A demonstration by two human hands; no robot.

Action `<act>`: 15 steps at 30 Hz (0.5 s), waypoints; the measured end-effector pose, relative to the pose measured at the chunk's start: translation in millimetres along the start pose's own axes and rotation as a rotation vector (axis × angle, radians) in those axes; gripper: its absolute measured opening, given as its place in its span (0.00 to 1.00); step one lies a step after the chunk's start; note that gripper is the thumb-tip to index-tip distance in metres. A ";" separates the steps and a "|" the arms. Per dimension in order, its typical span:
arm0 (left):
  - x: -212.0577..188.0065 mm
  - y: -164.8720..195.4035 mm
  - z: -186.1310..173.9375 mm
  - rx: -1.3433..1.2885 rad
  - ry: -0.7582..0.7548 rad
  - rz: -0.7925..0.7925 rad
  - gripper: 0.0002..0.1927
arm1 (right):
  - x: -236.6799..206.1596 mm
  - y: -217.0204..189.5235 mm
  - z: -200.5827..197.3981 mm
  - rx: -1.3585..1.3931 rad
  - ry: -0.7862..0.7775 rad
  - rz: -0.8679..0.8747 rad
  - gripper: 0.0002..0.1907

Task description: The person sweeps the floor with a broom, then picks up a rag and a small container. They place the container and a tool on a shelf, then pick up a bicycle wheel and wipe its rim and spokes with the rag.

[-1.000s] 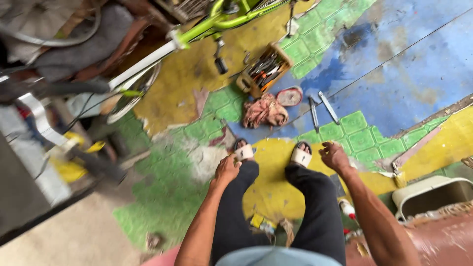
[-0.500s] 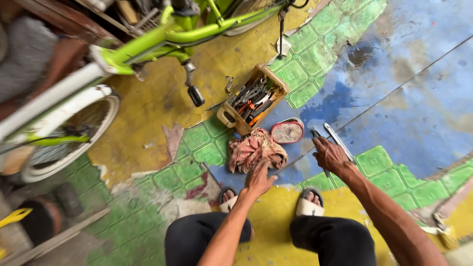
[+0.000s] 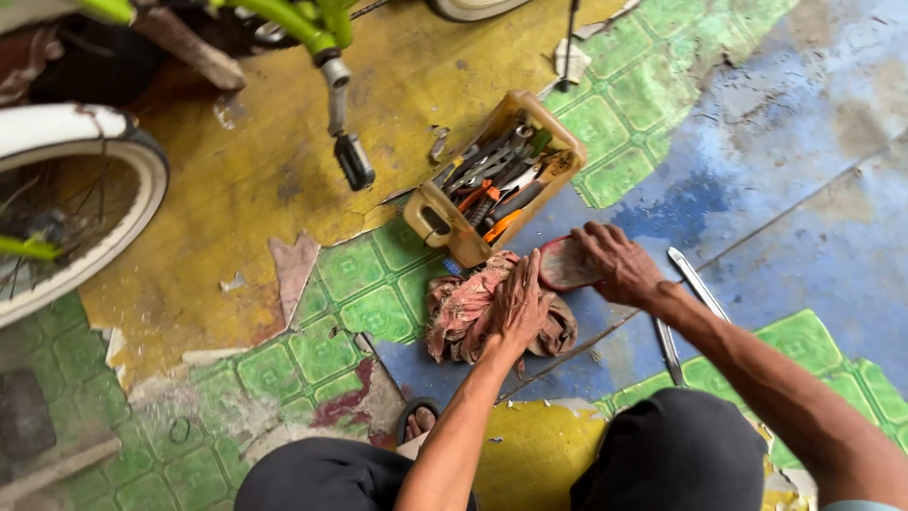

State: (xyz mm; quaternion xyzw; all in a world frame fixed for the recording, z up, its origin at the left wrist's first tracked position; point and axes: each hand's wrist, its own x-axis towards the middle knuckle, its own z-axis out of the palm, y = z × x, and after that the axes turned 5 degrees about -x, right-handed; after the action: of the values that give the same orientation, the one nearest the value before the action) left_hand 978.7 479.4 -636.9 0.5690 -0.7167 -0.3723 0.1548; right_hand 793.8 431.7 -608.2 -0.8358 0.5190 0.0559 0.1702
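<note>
My left hand (image 3: 519,303) rests flat on a crumpled reddish rag (image 3: 463,312) lying on the painted floor. My right hand (image 3: 617,261) lies on a small shallow red dish (image 3: 560,265) just right of the rag, its fingers curled over the dish's edge. Beyond both hands stands a tan cut-open plastic container (image 3: 445,225) filled with several wrenches, pliers and other hand tools. My knees in dark trousers (image 3: 672,449) show at the bottom.
A green bicycle frame (image 3: 293,21) with a crank and black pedal (image 3: 354,161) hangs over the yellow floor, and its white-walled tyre (image 3: 90,203) is at left. Two long metal wrenches (image 3: 695,284) lie on the blue patch beside my right forearm.
The view has dropped closer to the floor. My left hand stayed on the rag, and my right hand moved left from the wrenches onto the red dish.
</note>
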 end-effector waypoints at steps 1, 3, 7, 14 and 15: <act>-1.3 -6.6 3.4 0.000 0.003 -0.005 0.45 | 2.2 6.2 4.6 -0.031 -0.049 -0.004 0.56; -2.9 -17.4 11.2 0.030 -0.007 -0.016 0.43 | 4.8 19.5 13.9 -0.083 -0.146 0.002 0.56; 3.1 -31.2 33.5 0.038 -0.057 -0.062 0.43 | 8.9 42.3 36.6 -0.057 -0.218 0.036 0.60; 31.4 -39.7 75.5 -0.083 0.067 -0.249 0.30 | 13.5 61.2 71.5 -0.104 -0.273 0.045 0.69; 35.1 -41.3 78.8 -0.104 0.092 -0.288 0.27 | 14.2 62.8 74.9 -0.128 -0.298 0.067 0.70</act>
State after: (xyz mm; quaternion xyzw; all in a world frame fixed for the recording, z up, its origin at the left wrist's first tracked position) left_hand 946.0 471.8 -726.5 0.6736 -0.5994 -0.4009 0.1619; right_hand 750.9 420.0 -696.3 -0.8095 0.5112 0.2178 0.1895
